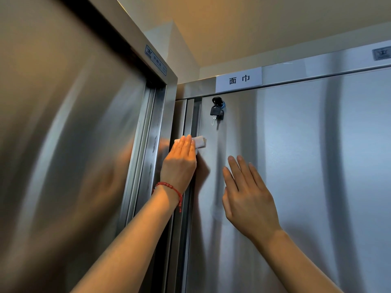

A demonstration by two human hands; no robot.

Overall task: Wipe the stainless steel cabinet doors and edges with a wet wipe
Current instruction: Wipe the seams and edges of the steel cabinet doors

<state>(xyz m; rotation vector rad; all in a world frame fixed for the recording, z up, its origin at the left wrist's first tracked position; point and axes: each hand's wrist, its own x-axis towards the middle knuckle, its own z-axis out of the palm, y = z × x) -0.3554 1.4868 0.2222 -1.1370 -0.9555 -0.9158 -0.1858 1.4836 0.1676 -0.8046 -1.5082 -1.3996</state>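
Pressure is what matters on this step, I reckon: my left hand point(179, 159) lies flat, fingers together, pinning the folded wet wipe point(198, 141) against the left edge of the stainless steel door point(296, 166), just below the hanging keys point(216, 112). My right hand point(247, 195) is spread open on the door face nearby, fingers slightly apart, holding nothing, bracing the panel. To clean this edge well I would keep the wipe flat and draw it in long straight strokes along the vertical edge strip point(189, 119), following the brushed grain so no streaks show. Room is tight on the left: the neighbouring cabinet's frame point(152, 127) stands at an angle just beside the strip, leaving a narrow corner gap. Upward, the keys and the label point(239, 79) would snag the wipe. Downward and to the right the door is clear for wide passes.
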